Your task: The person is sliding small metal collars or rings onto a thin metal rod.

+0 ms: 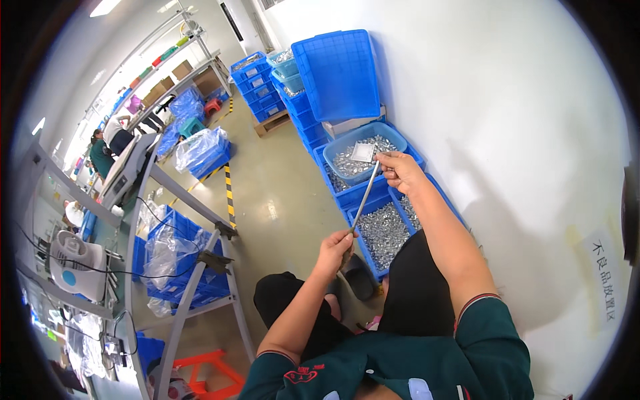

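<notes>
A: Your left hand is closed round the near end of the thin metal rod; your right hand pinches the far end.

B: Where's the rod?

A: Slanting between your hands, above the blue crates of small metal parts.

B: Risk?

A: Your pinch looks light. If it slips, the rod may tip into the pale blue tub.

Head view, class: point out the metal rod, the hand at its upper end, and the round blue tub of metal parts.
metal rod (365, 197), head view, mid-shaft.
right hand (399, 171), head view, knuckles gripping the rod's upper end.
blue tub (333, 153), head view, left rim.
</notes>
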Demonstrator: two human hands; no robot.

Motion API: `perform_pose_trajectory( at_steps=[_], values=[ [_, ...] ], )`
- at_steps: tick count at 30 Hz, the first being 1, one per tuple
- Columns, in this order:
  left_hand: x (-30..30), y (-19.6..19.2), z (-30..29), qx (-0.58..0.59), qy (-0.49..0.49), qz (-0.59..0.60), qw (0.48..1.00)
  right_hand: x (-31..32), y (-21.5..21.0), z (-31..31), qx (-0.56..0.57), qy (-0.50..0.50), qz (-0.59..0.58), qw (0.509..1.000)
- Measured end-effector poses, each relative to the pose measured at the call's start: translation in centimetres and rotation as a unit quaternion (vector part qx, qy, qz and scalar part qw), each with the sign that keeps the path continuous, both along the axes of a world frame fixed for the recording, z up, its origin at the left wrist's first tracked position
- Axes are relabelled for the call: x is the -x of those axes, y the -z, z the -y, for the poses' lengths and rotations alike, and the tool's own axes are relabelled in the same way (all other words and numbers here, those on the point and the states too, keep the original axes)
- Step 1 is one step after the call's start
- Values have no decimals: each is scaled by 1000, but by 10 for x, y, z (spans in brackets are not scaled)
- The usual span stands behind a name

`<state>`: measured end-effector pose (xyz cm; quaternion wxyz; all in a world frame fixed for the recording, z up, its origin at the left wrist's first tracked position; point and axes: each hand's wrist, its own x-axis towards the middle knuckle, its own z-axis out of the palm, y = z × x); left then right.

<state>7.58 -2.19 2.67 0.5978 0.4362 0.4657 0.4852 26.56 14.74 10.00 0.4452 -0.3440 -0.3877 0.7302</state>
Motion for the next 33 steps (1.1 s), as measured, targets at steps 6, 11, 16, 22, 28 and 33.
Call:
perform_pose_trajectory(
  at_steps=[6, 11, 16, 22, 28, 33],
  values=[
    [-20, -25, -2, 24, -66, 44, 997, 16, -4, 27, -25, -207, 110, 972],
    [-10, -46, -15, 31, -56, 49, 997, 14, -4, 27, -18, -257, 176, 950],
    [-6, -49, -16, 44, -45, 45, 997, 0, 19, -4, 173, -129, -21, 976],
    [2, -38, -2, 59, -49, 23, 997, 2, 24, -10, 179, -131, -90, 971],
    [17, -40, 12, 57, -38, 8, 998, -3, 22, -8, 160, -108, -86, 977],
    [29, -31, 6, 52, -12, -13, 998, -7, 24, -14, 198, -109, -61, 972]
  ],
)
